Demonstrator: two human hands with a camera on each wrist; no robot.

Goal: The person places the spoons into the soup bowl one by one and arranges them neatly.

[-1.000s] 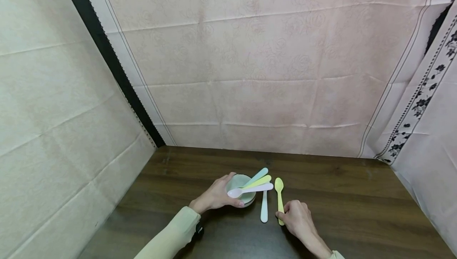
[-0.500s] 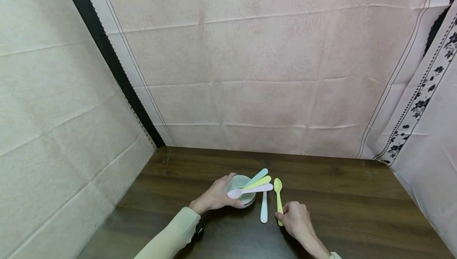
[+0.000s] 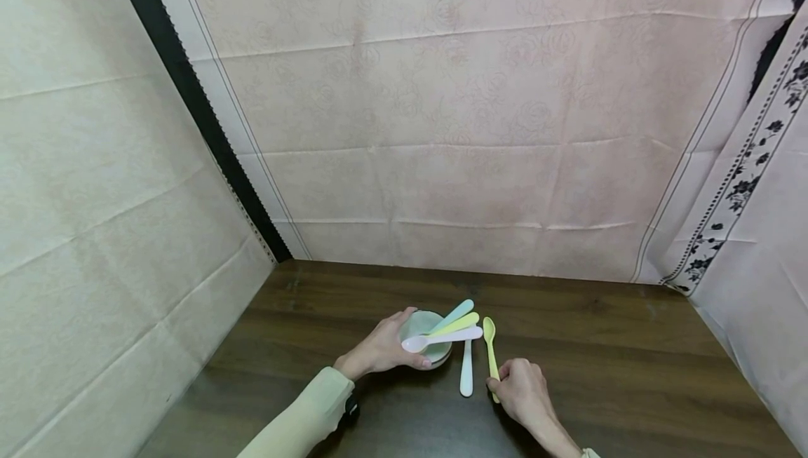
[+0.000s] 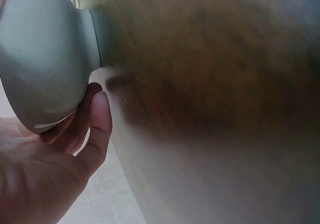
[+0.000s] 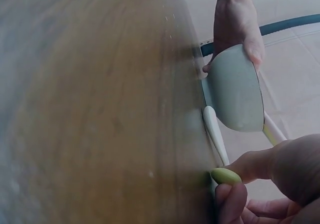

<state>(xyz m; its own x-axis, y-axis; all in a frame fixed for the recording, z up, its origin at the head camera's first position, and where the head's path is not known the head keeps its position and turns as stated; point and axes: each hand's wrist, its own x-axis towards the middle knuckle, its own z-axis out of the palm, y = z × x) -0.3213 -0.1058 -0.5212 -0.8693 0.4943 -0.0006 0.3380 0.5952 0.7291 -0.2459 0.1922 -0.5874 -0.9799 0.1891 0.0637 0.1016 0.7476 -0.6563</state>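
Note:
My left hand (image 3: 381, 347) holds a pale green bowl (image 4: 45, 49) at its side, thumb at the rim, fingers under its curve. Three spoons lie across the bowl: a blue spoon (image 3: 459, 309), a yellow-green spoon (image 3: 463, 320) and, on top, a pale lilac spoon (image 3: 451, 334). Their handles stick out to the right. On the table beside the bowl lies a pale blue spoon (image 3: 466, 372), its far end hidden under the other handles. To its right my right hand (image 3: 525, 389) pinches a yellow spoon (image 3: 489, 339) near the handle's end, bowl end pointing away.
Under everything is a dark brown wooden table (image 3: 606, 353). Pale cloth (image 3: 454, 184) hangs behind the far edge, with more cloth at the left and right sides. A black band (image 3: 208, 121) runs along the left corner.
My right hand and the yellow spoon have shifted slightly left, toward the pale blue spoon. My left hand and the bowl have stayed in place.

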